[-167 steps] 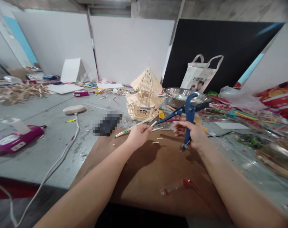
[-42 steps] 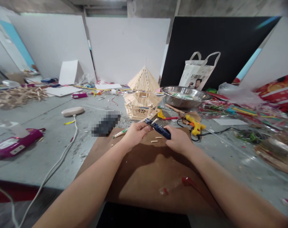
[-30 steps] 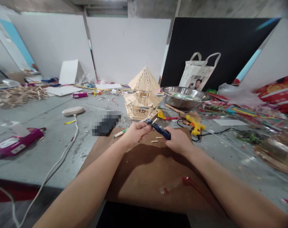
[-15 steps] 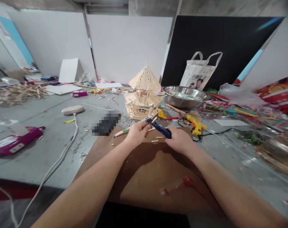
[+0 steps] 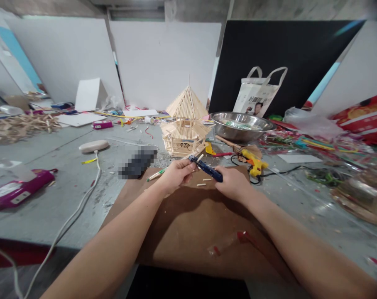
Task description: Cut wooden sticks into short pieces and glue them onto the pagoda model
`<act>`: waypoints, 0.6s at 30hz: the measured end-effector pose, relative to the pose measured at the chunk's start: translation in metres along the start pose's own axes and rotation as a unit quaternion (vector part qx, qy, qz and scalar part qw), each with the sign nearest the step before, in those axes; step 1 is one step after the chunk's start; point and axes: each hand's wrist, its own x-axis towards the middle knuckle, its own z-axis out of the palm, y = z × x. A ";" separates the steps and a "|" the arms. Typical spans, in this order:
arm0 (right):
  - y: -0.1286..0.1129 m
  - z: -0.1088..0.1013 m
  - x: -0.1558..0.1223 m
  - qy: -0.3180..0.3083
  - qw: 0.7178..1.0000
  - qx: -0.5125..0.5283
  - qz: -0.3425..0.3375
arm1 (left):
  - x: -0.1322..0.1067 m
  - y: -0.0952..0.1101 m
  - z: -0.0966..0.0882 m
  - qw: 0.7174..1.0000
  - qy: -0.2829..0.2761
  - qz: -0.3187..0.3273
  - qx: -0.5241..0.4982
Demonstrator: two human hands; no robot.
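Observation:
My left hand (image 5: 175, 176) is closed on a thin wooden stick (image 5: 200, 158) whose tip pokes out past the fingers. Closed round the handles of a blue cutter (image 5: 206, 168), my right hand (image 5: 232, 184) keeps the tool's jaws at the stick beside the left fingers. Both hands hover over a brown board (image 5: 188, 232) with a few short stick offcuts (image 5: 201, 184) lying on it. A green-tipped stick (image 5: 155, 174) lies just left of my left hand. Straight behind the hands stands a pagoda model built of sticks (image 5: 186, 124).
A yellow glue gun (image 5: 252, 162) with a black cord lies right of the hands, a steel bowl (image 5: 240, 125) behind it. A blurred dark object (image 5: 138, 161), a white cable (image 5: 82, 203), a magenta device (image 5: 18, 192) and a stick pile (image 5: 20, 125) are left. Clutter fills the right side.
Earlier my right hand held the blue cutter upright and open; it has since lowered, lying flat with jaws at the stick. Over the last second the hands have barely moved.

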 end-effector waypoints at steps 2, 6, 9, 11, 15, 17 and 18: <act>-0.002 0.000 0.000 -0.004 1.000 -0.001 0.012 | 0.001 -0.001 0.000 1.000 0.012 0.005 0.026; -0.004 0.001 0.000 -0.031 0.999 0.008 0.032 | 0.003 -0.003 0.001 0.991 0.049 0.014 0.122; -0.004 0.004 0.002 -0.042 0.998 0.009 0.039 | 0.005 -0.007 0.004 0.978 0.062 0.017 0.196; -0.003 0.006 0.003 -0.066 0.997 0.006 0.046 | 0.007 -0.010 0.004 0.963 0.066 0.031 0.261; 0.004 0.006 0.006 -0.124 0.990 -0.015 0.059 | 0.009 -0.017 0.001 0.900 0.079 0.081 0.420; 0.009 0.004 0.007 -0.127 0.990 -0.015 0.055 | 0.009 -0.019 -0.001 0.873 0.089 0.083 0.473; 0.011 0.002 0.008 -0.124 0.991 -0.013 0.055 | 0.009 -0.018 -0.001 0.862 0.094 0.082 0.491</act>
